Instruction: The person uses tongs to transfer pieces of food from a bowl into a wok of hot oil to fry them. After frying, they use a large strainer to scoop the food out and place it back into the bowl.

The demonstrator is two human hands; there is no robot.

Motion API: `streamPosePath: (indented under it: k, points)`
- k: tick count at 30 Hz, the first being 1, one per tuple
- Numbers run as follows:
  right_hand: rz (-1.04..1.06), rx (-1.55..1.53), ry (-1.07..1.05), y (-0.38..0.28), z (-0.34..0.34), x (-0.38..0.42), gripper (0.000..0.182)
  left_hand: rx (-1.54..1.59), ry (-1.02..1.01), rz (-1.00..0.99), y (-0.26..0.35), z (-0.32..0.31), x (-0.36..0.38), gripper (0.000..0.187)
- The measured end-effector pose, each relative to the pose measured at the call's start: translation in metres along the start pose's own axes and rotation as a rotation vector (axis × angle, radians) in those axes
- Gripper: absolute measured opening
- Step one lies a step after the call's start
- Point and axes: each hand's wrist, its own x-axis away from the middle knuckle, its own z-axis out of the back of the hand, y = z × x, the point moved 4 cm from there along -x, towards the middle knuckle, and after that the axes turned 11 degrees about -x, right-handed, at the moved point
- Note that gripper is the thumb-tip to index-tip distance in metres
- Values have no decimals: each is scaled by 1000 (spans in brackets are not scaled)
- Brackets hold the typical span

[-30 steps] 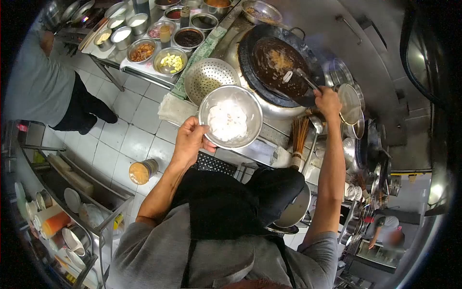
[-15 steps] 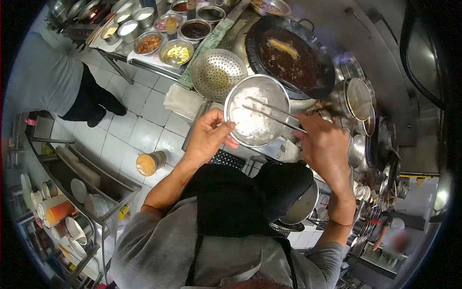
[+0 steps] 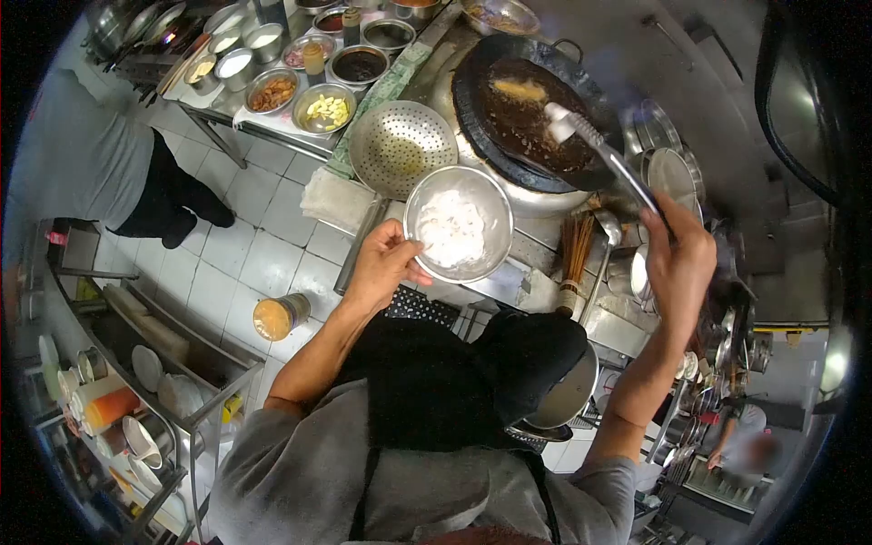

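My left hand (image 3: 389, 263) is closed on the rim of a metal bowl (image 3: 495, 204) that holds white-coated pieces (image 3: 451, 229). In my right hand (image 3: 679, 250) is a pair of metal tongs (image 3: 627, 173), stretched out above the wok. At the tongs' tips is a white-coated piece (image 3: 560, 125), over or touching the dark oil. The black wok (image 3: 590, 68) sits on the stove, and a golden fried piece (image 3: 520, 90) floats in its oil. A perforated metal strainer bowl (image 3: 372, 136) stands just beyond the bowl, left of the wok.
Several bowls of ingredients, among them yellow chopped pieces (image 3: 327, 111), stand on a table at the back left. A bamboo brush (image 3: 575, 254) and a ladle (image 3: 607, 232) lie right of the bowl. A jar (image 3: 280, 316) is on the tiled floor. Another person (image 3: 91, 163) stands at left.
My right hand has lifted the tongs out of the bowl and carried a white-coated piece over the wok. The bowl in my left hand has shifted slightly left and toward me.
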Motion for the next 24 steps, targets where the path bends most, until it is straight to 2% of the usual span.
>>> streamPosePath:
  k: [1,3,6,11,13,15,16,18,21,24]
  points:
    - [3,4,3,7,-8,-8,21,0,5,4,-3,2,1,5]
    - [-245,223,-124,37,-35,-24,24,10,23,-1,-1,3,2,5]
    - [-286,235,-255,96,-103,-39,27,3,43,20,6,5,5,6]
    - [-322,246,-238,89,-119,-45,29,29,37,23,24,10,11,7]
    - [-243,111,-115,60,-82,-37,29,30,55,11,27,12,14,6]
    - [-76,-6,-157,31,-54,-27,27,23,66,4,27,14,14,6]
    - [-84,-8,-161,19,-42,-19,27,38,56,-21,27,12,13,6]
    - [172,-24,-298,-18,-30,-4,29,29,15,-47,28,7,10,10]
    - [198,93,-402,-48,-28,12,28,-33,-57,-104,37,-7,10,12]
    - [264,122,-382,-54,-37,19,24,-85,-105,-107,49,-20,17,12]
